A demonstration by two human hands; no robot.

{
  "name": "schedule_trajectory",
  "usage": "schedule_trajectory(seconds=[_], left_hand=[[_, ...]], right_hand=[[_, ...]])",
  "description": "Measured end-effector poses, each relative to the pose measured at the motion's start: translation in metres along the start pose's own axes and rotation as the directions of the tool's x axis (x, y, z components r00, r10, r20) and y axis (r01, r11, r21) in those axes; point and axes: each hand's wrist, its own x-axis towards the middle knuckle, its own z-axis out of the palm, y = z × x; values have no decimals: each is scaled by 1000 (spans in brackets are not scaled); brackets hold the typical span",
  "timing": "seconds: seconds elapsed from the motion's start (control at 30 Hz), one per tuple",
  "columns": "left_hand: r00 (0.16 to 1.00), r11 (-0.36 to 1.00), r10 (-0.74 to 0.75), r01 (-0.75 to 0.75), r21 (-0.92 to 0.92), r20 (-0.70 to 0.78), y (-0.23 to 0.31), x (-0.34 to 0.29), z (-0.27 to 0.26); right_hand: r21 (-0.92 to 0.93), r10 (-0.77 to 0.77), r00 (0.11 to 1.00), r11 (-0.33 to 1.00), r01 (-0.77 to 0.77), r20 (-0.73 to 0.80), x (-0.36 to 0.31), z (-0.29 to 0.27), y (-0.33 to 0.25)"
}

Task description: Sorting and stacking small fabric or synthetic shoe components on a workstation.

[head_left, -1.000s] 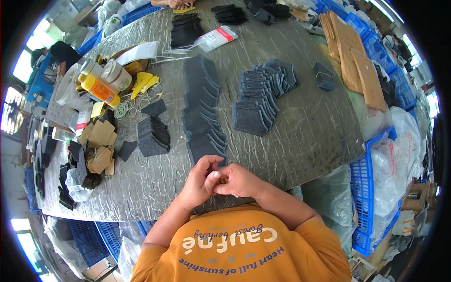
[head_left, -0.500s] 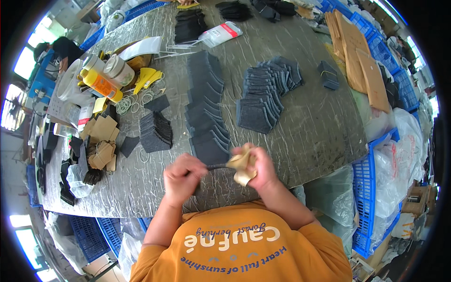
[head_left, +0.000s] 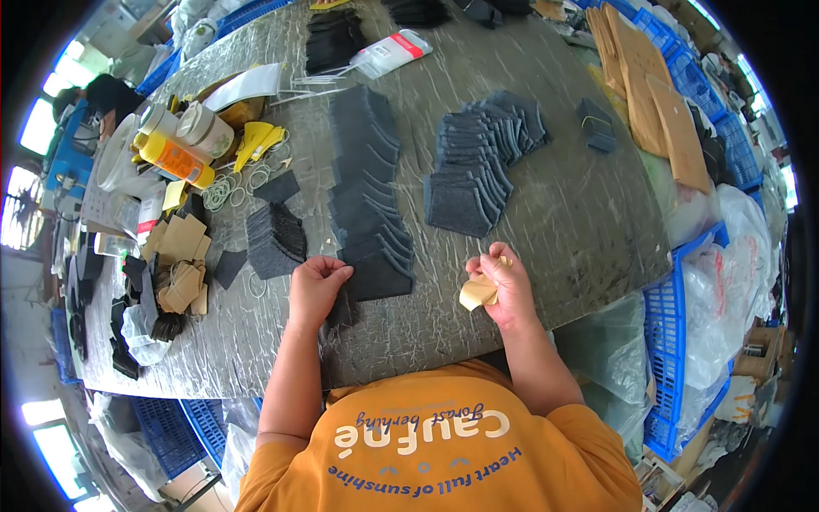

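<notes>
My left hand (head_left: 317,286) is closed in a pinch at the left edge of the nearest dark fabric piece (head_left: 380,277). That piece lies at the near end of a long row of overlapping dark pieces (head_left: 365,162). To the right, my right hand (head_left: 505,290) is closed around crumpled tan paper (head_left: 479,293), held over the table apart from the row. Just beyond it is a second overlapping group of dark grey pieces (head_left: 467,192). Left of my left hand sits a small fanned stack of dark pieces (head_left: 275,241).
Bottles and jars, including a yellow bottle (head_left: 175,160), crowd the left side by rubber bands (head_left: 223,191) and tan card pieces (head_left: 181,239). A white-and-red packet (head_left: 392,54) lies at the far side. A blue basket (head_left: 670,358) with plastic bags stands beyond the right edge.
My hands have moved apart; the dark strip stretched between them no longer shows there. The left went slightly left and up to the row's near end, the right moved right with the tan paper.
</notes>
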Motion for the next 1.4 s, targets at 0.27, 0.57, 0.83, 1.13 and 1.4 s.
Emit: schedule_trajectory(seconds=[0.27, 0.57, 0.83, 1.13, 1.4], left_hand=[[1000, 1000, 29, -28, 2, -9, -4, -1, 2], [1000, 998, 17, -17, 55, -1, 0, -2, 0], [1000, 998, 22, -22, 64, -6, -2, -1, 3], [995, 992, 97, -93, 89, -36, -4, -2, 6], [981, 949, 172, -139, 283, -94, -2, -4, 11]], right_hand=[[106, -10, 994, 994, -1, 109, -2, 2, 3], [-676, -142, 927, 648, 351, 346, -17, 26, 21], [-736, -235, 800, 313, 601, 552, -20, 36, 25], [-661, -135, 648, -210, 720, 749, -25, 36, 42], [-619, -59, 653, -392, 681, 755, -25, 34, 51]])
